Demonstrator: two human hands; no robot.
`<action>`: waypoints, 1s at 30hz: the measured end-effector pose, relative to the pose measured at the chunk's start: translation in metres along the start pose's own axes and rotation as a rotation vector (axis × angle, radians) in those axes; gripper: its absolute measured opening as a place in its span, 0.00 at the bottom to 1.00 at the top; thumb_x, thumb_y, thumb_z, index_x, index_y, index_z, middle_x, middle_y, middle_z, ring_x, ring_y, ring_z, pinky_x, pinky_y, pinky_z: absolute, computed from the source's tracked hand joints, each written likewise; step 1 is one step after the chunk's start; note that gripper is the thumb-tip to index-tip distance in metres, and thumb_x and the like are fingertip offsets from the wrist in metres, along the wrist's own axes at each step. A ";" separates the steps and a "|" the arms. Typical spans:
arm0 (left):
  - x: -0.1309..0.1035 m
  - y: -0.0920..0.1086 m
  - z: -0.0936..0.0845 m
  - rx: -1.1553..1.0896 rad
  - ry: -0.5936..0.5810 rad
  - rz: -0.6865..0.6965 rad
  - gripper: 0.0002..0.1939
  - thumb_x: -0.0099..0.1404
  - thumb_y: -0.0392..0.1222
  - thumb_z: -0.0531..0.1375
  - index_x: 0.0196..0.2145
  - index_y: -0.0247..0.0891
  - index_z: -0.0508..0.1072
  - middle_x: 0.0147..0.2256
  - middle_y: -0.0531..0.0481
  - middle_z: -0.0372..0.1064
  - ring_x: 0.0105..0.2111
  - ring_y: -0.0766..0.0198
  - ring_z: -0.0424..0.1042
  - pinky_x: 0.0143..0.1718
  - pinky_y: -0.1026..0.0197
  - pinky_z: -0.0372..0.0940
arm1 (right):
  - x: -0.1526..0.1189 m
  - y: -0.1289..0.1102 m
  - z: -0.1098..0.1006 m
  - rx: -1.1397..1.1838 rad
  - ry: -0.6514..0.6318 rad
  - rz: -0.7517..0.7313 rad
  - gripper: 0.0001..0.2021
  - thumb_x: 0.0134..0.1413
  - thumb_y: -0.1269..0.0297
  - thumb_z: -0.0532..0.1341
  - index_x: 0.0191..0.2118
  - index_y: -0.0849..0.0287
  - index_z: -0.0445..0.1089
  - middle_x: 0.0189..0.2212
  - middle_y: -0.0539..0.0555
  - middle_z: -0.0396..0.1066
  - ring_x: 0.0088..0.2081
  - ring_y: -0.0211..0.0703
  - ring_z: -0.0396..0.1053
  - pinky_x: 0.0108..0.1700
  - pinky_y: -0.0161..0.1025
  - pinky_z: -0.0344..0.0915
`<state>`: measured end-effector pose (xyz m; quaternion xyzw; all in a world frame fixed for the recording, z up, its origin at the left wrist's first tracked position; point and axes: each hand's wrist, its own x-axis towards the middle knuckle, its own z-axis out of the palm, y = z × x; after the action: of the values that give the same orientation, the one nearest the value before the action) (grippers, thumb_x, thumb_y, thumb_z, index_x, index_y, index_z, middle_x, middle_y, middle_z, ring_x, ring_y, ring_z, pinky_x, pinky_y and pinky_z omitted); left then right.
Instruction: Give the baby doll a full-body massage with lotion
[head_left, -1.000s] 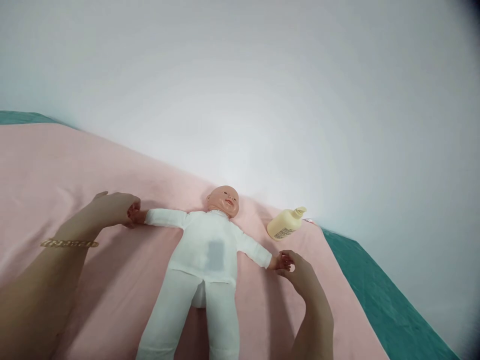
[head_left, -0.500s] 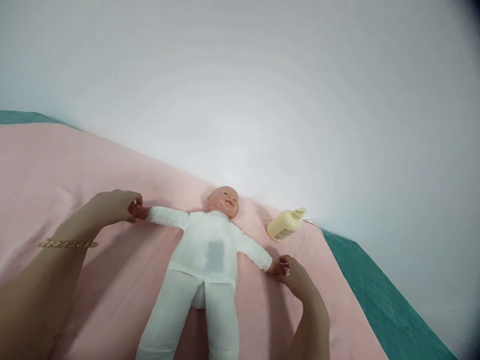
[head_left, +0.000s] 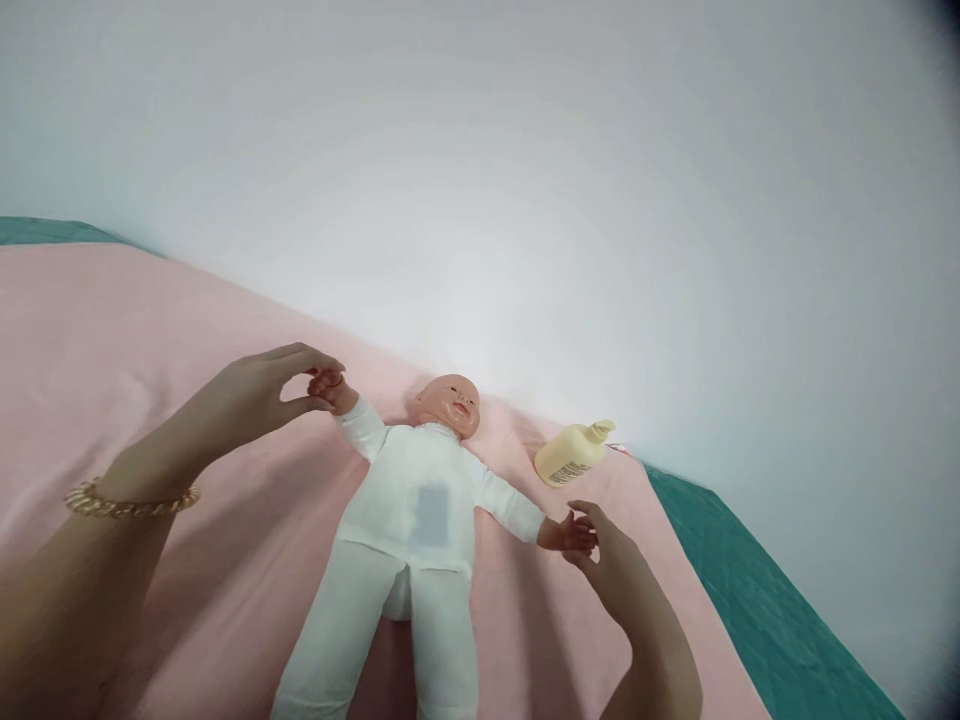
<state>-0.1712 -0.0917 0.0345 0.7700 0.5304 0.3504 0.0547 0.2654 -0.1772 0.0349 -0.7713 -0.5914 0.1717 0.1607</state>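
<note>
A bald baby doll [head_left: 360, 590] in a white top and trousers lies on its back, arms spread, with a grey patch on its chest. Between the thumb and fingers of my left hand [head_left: 259, 400] is the doll's hand on the left side, its arm bent up. My right hand [head_left: 611, 560] curves loosely around the doll's other hand [head_left: 577, 533], thumb below and a finger above. How firmly it grips is hard to see. Close above my right hand stands a pale yellow pump bottle [head_left: 571, 453] with dark print.
Pink cloth [head_left: 247, 310] lies under the doll, with folds at the left. Green fabric [head_left: 757, 570] shows past its right edge and at the far left. A plain pale wall [head_left: 480, 180] rises right behind the doll's head and the bottle.
My left hand has moved right and up, bending the doll's arm toward its head. My right hand has shifted slightly right, its fingers wider around the doll's hand. The bottle has stayed put.
</note>
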 end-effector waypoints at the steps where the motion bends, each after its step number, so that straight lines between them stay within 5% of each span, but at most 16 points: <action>1: 0.000 0.005 0.001 -0.039 0.011 0.023 0.12 0.67 0.50 0.58 0.44 0.43 0.70 0.46 0.51 0.74 0.43 0.58 0.72 0.44 0.58 0.65 | -0.002 -0.003 -0.001 -0.004 0.029 -0.027 0.21 0.51 0.71 0.55 0.53 0.53 0.63 0.44 0.55 0.74 0.44 0.46 0.73 0.44 0.41 0.68; 8: -0.002 0.040 0.018 -0.302 -0.049 0.233 0.12 0.66 0.48 0.59 0.45 0.44 0.73 0.43 0.52 0.77 0.41 0.61 0.75 0.45 0.60 0.68 | -0.018 -0.034 -0.001 0.040 0.127 -0.234 0.21 0.57 0.60 0.56 0.57 0.49 0.62 0.53 0.55 0.71 0.49 0.49 0.72 0.49 0.47 0.69; 16: -0.004 0.069 0.052 -0.373 -0.281 0.471 0.07 0.65 0.40 0.60 0.41 0.44 0.76 0.37 0.55 0.78 0.39 0.65 0.75 0.57 0.55 0.61 | -0.033 -0.090 0.025 0.183 -0.065 -0.483 0.21 0.58 0.66 0.60 0.57 0.47 0.63 0.53 0.50 0.70 0.53 0.43 0.69 0.54 0.43 0.66; 21: -0.006 0.074 0.061 -0.315 -0.405 0.444 0.14 0.58 0.31 0.62 0.41 0.45 0.75 0.39 0.57 0.78 0.42 0.65 0.75 0.54 0.58 0.63 | -0.033 -0.104 0.038 0.162 -0.207 -0.502 0.27 0.54 0.72 0.64 0.59 0.51 0.62 0.54 0.52 0.70 0.53 0.46 0.68 0.53 0.45 0.66; 30: -0.005 0.076 0.073 -0.324 -0.499 0.429 0.18 0.54 0.28 0.63 0.43 0.42 0.75 0.36 0.57 0.78 0.40 0.64 0.75 0.59 0.53 0.59 | -0.031 -0.114 0.052 0.098 -0.251 -0.499 0.30 0.51 0.75 0.66 0.59 0.54 0.62 0.50 0.54 0.70 0.51 0.50 0.67 0.51 0.47 0.66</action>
<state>-0.0695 -0.1077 0.0126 0.9068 0.2650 0.2348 0.2287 0.1360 -0.1763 0.0421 -0.5659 -0.7693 0.2494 0.1606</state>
